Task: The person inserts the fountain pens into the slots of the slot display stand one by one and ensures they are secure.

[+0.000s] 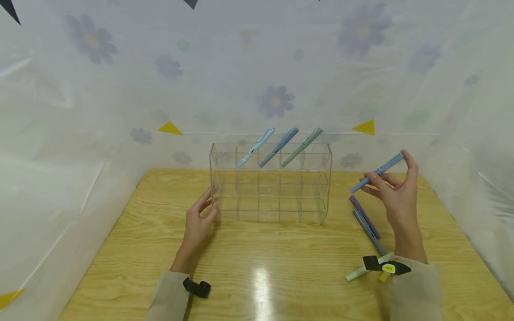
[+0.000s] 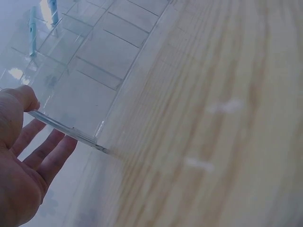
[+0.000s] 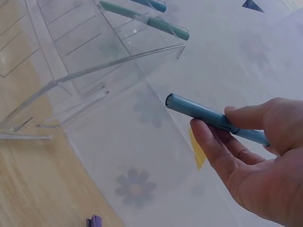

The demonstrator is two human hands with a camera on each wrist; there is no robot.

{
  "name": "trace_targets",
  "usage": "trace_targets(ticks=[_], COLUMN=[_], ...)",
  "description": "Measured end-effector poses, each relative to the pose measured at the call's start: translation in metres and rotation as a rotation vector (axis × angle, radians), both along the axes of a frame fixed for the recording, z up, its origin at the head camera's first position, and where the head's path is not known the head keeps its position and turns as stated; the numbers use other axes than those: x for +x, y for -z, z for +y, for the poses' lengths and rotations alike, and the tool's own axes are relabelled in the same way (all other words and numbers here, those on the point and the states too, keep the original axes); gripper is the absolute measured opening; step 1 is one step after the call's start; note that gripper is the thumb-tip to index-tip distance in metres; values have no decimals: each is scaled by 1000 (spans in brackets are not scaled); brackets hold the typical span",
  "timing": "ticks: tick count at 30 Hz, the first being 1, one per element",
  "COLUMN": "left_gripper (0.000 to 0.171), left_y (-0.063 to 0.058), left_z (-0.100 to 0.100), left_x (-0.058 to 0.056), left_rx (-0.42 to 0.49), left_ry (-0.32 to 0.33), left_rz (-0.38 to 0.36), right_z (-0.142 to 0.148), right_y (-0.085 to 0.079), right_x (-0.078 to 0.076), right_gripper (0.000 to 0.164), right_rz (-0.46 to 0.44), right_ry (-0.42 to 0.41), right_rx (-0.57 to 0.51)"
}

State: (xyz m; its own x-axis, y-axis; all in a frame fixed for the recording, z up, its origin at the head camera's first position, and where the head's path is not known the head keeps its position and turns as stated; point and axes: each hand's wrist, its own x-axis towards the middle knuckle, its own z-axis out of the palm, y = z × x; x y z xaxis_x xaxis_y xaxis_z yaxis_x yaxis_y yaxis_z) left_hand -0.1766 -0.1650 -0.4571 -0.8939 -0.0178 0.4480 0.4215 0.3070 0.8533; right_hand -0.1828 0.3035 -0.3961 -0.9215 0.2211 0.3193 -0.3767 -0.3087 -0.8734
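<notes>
A clear tiered pen rack (image 1: 330,178) stands on the table. My left hand (image 1: 199,220) grips its left side panel; in the left wrist view the thumb is on one face and the fingers are on the other. Three pens lean in the top tier: a light blue pen (image 1: 256,147), a darker blue pen (image 1: 279,147) and a green pen (image 1: 302,147). To the right of the rack, my right hand (image 1: 399,203) holds a blue pen (image 3: 199,111) tilted in the air, pinched between thumb and fingers. The lower tiers hold no pens.
On the wooden table (image 1: 241,267), below my right hand, lie a purple pen (image 1: 364,217), a grey-blue pen (image 1: 368,232), a pale green pen (image 1: 356,274) and a yellow piece (image 1: 384,277) partly hidden by the wrist strap. A flowered sheet (image 1: 225,67) hangs behind.
</notes>
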Motion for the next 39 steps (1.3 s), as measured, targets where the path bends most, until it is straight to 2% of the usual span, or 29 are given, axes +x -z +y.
trace_targets(ticks=[4, 11, 20, 24, 29, 34, 39], left_gripper=[51, 50, 51, 51, 51, 50, 50], left_y=[2, 3, 2, 3, 0, 0, 1], left_z=[0, 0, -1, -2, -3, -4, -4], left_x=[-1, -2, 0, 0, 0, 2, 5], left_rx=[11, 9, -4, 7, 17, 7, 18], left_ry=[9, 11, 8, 10, 14, 7, -1], left_rz=[18, 25, -14, -19, -19, -35, -55], right_z=[-11, -32, -59, -75, -98, -117, -137], right_y=[-7, -14, -14, -12, -12, -15, -20], right_x=[2, 5, 7, 3, -3, -8, -16], right_gripper=[84, 78, 64, 56, 56, 54, 52], right_rz=[36, 62, 111, 115, 120, 111, 131], right_ry=[21, 60, 0, -44, -87, -66, -34], right_rx=[-12, 22, 128, 165, 169, 144, 166])
